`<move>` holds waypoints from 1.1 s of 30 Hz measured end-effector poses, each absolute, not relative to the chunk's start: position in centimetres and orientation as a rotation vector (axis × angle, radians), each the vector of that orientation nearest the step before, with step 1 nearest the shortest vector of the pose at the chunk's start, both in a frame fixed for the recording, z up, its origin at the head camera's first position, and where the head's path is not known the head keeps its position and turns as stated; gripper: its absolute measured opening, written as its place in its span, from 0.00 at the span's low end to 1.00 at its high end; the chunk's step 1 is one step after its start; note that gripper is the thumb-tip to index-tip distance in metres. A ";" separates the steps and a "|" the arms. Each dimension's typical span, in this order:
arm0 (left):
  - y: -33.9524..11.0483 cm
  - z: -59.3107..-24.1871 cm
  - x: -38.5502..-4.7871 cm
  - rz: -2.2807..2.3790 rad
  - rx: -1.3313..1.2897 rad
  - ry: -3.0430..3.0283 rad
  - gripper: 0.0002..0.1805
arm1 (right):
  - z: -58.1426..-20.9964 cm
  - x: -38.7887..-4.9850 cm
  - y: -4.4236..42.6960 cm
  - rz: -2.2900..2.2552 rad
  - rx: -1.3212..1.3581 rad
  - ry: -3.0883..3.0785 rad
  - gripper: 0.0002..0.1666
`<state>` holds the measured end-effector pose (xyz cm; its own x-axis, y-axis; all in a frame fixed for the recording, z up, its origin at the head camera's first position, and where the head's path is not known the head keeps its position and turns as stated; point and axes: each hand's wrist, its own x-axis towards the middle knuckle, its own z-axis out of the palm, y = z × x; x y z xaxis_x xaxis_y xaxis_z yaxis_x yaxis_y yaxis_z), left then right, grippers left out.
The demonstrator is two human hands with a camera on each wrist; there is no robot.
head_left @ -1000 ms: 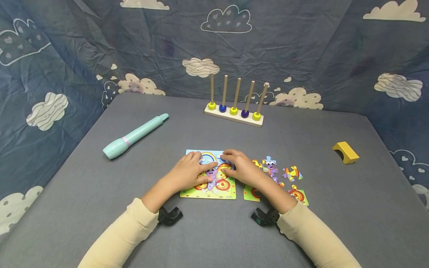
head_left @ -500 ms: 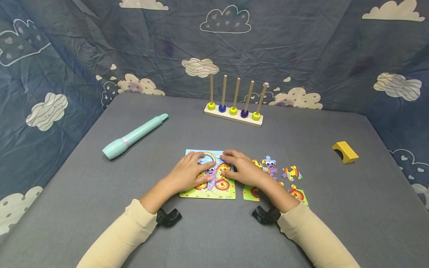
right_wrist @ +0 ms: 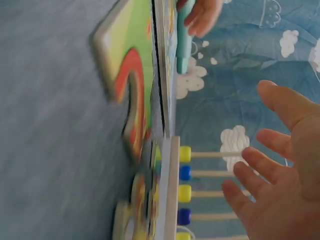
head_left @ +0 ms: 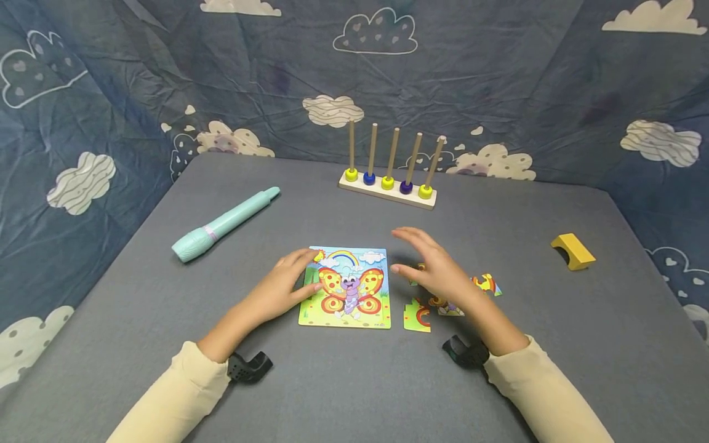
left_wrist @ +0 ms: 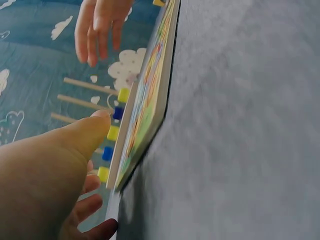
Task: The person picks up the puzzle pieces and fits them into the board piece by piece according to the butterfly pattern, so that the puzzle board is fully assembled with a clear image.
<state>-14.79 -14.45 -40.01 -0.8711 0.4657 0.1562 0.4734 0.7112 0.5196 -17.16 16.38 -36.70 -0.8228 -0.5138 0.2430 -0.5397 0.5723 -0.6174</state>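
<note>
A square puzzle board (head_left: 350, 301) with a butterfly and rainbow picture lies flat on the grey table. My left hand (head_left: 279, 286) is at its left side, fingers relaxed and apart, fingertips over the left edge; whether they touch it I cannot tell. To the board's right my right hand (head_left: 437, 274) hovers with spread fingers and nothing in it. Loose jigsaw pieces lie beneath and around that hand, partly hidden by it: a green and red piece (head_left: 414, 317), a yellow and red piece (head_left: 487, 284) and others. The right wrist view shows the green piece (right_wrist: 135, 45) close up.
Behind the board stands a wooden peg rack (head_left: 388, 192) with yellow and blue beads on its upright pegs. A pale teal microphone-shaped thing (head_left: 227, 223) lies at the left. Far right is a yellow arched block (head_left: 573, 252). A cloud-patterned cloth (head_left: 443, 74) hangs behind.
Both hands have come off the middle of the board and moved apart, left hand leftward, right hand rightward and up over the loose pieces. The butterfly picture is now largely uncovered.
</note>
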 end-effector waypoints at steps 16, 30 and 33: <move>-17.2 -40.9 -14.3 -0.917 -0.806 -2.957 0.39 | -38.8 -16.0 20.7 1.113 0.771 -2.801 0.39; -17.3 -41.2 -14.5 -0.884 -0.866 -2.925 0.36 | -40.0 -16.4 21.6 0.998 0.793 -2.967 0.28; -17.3 -41.2 -14.5 -0.882 -0.870 -2.916 0.36 | -40.1 -16.5 21.7 0.958 0.830 -2.940 0.26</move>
<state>-14.46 -17.31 -41.22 -0.8489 0.5126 0.1286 0.4980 0.6944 0.5195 -16.51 21.66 -40.11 -0.8639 -0.4937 0.0998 -0.4577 0.6869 -0.5645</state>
